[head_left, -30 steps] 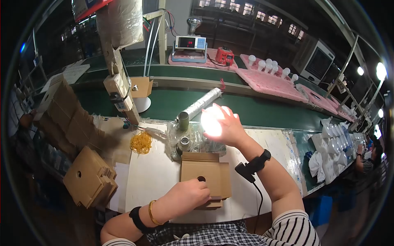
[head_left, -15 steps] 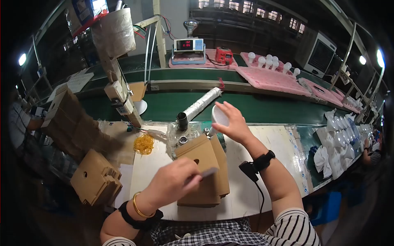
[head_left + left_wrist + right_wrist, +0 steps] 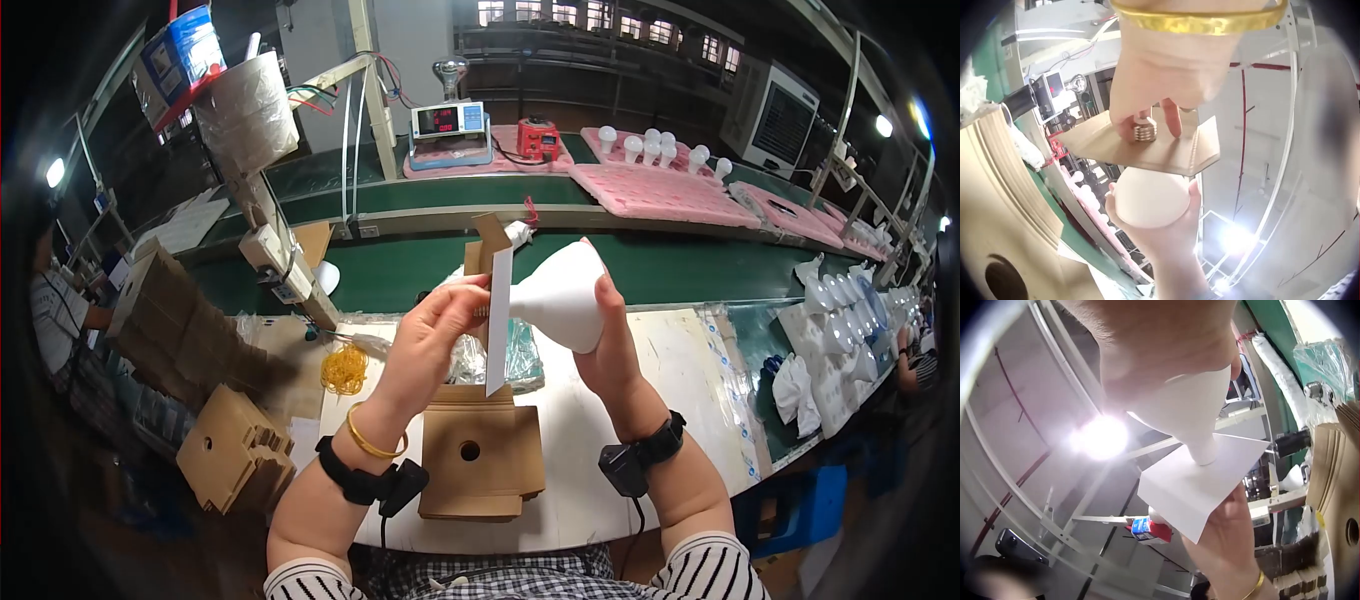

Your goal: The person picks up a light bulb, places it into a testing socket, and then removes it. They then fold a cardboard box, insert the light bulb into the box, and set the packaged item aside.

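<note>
2-hand hold | left hand (image 3: 428, 345), 9 o'clock of card (image 3: 498, 325): fingers curled about screw base (image 3: 1145, 130) | right hand (image 3: 613, 365), 3 o'clock: curled round bulb (image 3: 566, 300) | keep neck (image 3: 1203, 454) square to card.

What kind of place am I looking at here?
Probably a light-bulb testing and packing line in a factory: white bulbs stand on pink foam, a meter with a red display sits across the green belt, and flat cardboard inserts are stacked nearby.
</note>
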